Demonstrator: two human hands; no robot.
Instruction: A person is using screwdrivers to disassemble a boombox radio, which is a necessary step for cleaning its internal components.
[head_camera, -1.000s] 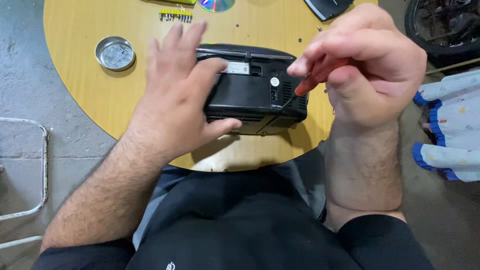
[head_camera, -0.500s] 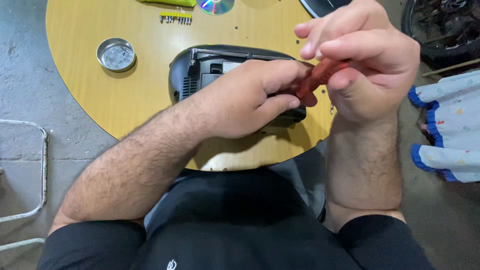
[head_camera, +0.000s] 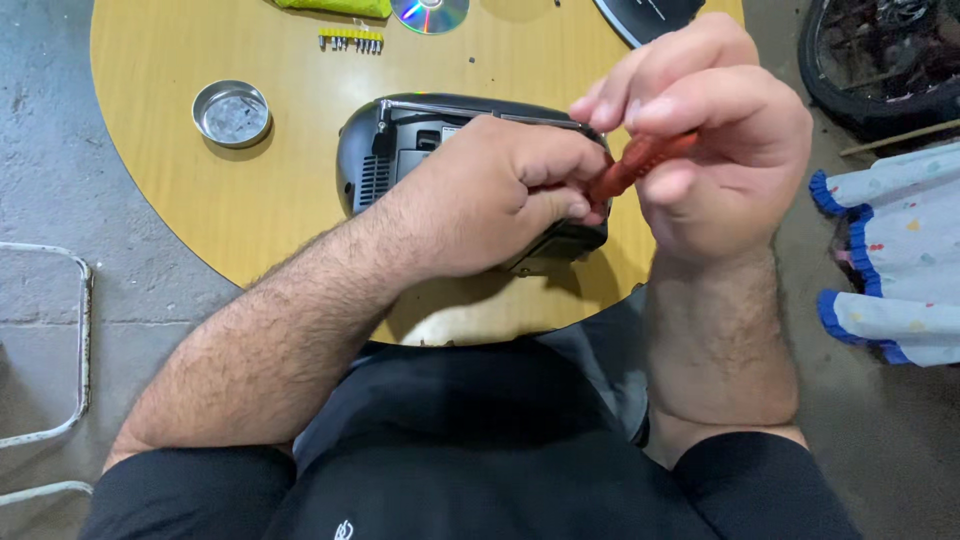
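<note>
The right hand pinches a red screwdriver, and the left hand closes its fingertips on the tool's lower end — both just above the black radio near the round table's front edge. Leftward, bare wood reaches a metal tin.

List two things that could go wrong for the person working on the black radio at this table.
The radio lies near the table edge with the left hand across it; a push could slide it off. The right hand holds the red screwdriver beside the left fingers; a slip might jab them.
</note>
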